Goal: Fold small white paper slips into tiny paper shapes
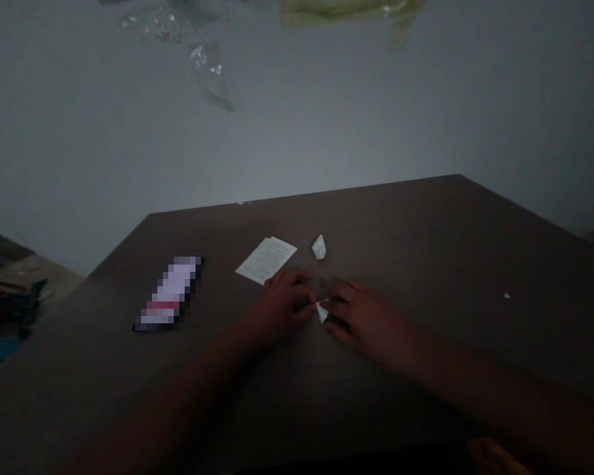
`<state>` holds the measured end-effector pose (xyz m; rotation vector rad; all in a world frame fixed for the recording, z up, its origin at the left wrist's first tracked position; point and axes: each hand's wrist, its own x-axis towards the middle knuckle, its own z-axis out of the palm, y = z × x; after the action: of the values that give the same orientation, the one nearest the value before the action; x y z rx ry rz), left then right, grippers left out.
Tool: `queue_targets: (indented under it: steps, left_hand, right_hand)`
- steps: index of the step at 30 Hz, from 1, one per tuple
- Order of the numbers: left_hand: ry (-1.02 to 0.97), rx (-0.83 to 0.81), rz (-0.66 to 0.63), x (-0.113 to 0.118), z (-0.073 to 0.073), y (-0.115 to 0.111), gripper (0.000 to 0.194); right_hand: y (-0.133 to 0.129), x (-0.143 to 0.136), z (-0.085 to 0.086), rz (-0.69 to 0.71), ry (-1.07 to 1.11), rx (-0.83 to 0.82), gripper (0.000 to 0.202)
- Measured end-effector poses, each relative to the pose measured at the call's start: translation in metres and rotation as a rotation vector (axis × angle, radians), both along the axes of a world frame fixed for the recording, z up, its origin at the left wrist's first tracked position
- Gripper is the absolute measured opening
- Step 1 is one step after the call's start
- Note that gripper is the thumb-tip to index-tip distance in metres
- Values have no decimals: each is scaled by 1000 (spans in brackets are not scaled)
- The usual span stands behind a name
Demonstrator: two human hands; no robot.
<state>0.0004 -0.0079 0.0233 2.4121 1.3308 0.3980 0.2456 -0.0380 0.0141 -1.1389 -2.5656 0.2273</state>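
Between my two hands is a small piece of folded white paper [322, 313], low over the brown table [406, 237]. My left hand [282, 305] pinches its left corner between thumb and fingertips. From the other side, my right hand [369, 318] has its fingers closed on the right edge, hiding part of it. Just beyond my hands lies a folded paper shape [319, 247], pointed at the top. A small stack of printed paper sheets [266, 258] lies beyond my left hand, whose fingers overlap its near corner in view.
A phone [171, 293], its screen blurred out, lies left of my hands. A tiny white scrap [507, 295] is on the table's right side. The far edge meets a pale wall [297, 132], with clear plastic [208, 69] hanging on it. Clutter [10, 297] lies beyond the left edge.
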Motion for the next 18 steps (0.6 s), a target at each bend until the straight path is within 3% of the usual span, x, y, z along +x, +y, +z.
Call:
queue_targets:
  steps: [14, 18]
  left_hand:
    - [-13, -7, -15, 1, 5, -4, 8]
    - [-27, -3, -70, -1, 6, -5, 18]
  right_hand:
    - [3, 1, -1, 30, 115, -108, 14]
    - [5, 2, -6, 39, 120, -100, 15]
